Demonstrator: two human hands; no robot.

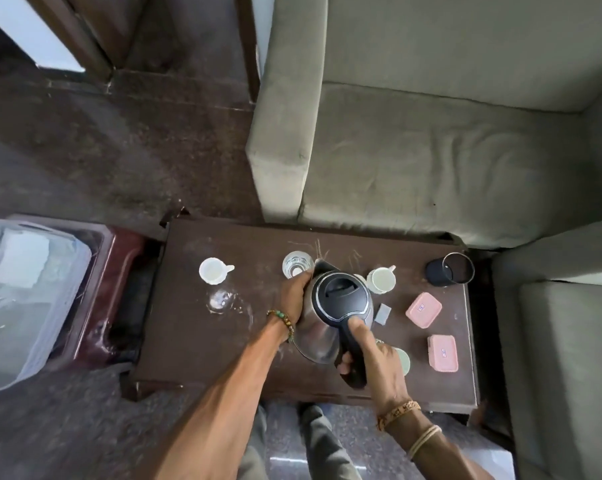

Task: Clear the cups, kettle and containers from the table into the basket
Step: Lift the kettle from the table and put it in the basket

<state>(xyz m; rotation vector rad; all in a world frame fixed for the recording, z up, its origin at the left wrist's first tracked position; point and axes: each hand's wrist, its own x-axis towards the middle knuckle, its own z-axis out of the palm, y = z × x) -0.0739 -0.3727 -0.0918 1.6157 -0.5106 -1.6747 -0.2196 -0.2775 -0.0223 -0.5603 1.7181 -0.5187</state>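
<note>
A low dark table (195,341) is sitting between grey sofas, with the basket (64,306) just off its left end. The kettle (341,296) is being taken up mid-table. The right hand (379,358) is gripping its handle, and the left hand (294,296) is cupping its steel side, fingers curled. The next move is probably calling for a steady carry left, over the cups (213,270).

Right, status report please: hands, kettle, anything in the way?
Right hand grips kettle handle; left hand holds its body. Basket beyond table's left end. Glass beside spout.

One kettle (341,296), three cups (215,270) (381,280) (403,361), two glasses (297,265) (220,300), one dark tumbler (449,270), two pink containers (423,310) (442,353), one basket (22,362)
</note>
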